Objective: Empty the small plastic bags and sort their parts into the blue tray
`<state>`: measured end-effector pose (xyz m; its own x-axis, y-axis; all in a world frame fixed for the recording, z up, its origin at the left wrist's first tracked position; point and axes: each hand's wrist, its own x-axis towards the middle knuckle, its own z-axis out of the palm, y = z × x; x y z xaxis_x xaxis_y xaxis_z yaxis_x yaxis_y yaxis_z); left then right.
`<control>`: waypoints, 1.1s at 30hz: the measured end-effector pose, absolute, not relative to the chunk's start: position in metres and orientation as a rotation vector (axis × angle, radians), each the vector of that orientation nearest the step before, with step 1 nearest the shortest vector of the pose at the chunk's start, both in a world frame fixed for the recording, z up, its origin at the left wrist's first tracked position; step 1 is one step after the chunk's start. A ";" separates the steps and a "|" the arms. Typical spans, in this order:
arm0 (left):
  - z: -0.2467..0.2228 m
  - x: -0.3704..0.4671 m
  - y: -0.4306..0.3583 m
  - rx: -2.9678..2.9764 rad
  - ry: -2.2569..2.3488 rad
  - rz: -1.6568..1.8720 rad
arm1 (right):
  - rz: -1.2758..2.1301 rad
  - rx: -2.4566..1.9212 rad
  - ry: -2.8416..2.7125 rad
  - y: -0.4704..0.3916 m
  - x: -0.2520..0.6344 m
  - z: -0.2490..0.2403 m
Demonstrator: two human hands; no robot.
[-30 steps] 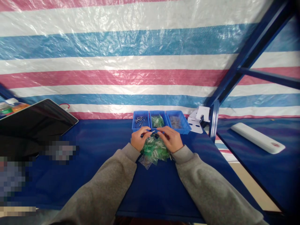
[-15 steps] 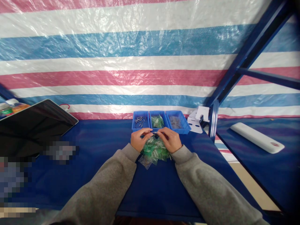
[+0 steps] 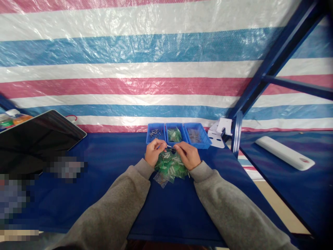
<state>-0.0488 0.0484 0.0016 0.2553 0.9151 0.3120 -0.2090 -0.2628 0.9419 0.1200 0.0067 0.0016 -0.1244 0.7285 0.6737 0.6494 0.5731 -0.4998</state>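
Note:
My left hand (image 3: 154, 152) is closed in a pinch, thumb and index finger at one end of a thin silvery metal piece (image 3: 170, 147), perhaps a screw. At its other end, the fingertips of my right hand (image 3: 189, 155) are pinched too. Too little shows to tell whether a small clear bag is also between them. Under both hands lies a heap of small clear and green packets (image 3: 170, 168). Just beyond stand three blue bins: the left bin (image 3: 148, 136) has loose screw-like metal parts, the middle bin (image 3: 179, 125) green packets, the right bin (image 3: 207, 140) flat clear bags.
A dark-screened tablet or monitor (image 3: 39, 139) leans at the left, with bottles behind it. White bent plates (image 3: 220, 133) sit right of the bins beside a blue frame post (image 3: 236, 133). Across a gap, a long white device (image 3: 286, 153) lies on another blue surface.
My left hand has shifted slightly left and its fingertips have drawn away from my right hand's, so more of the metal piece shows. My right hand has barely moved.

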 end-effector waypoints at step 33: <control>0.011 -0.051 0.039 1.528 0.749 1.306 | 0.126 -1.138 -1.859 0.004 0.119 0.005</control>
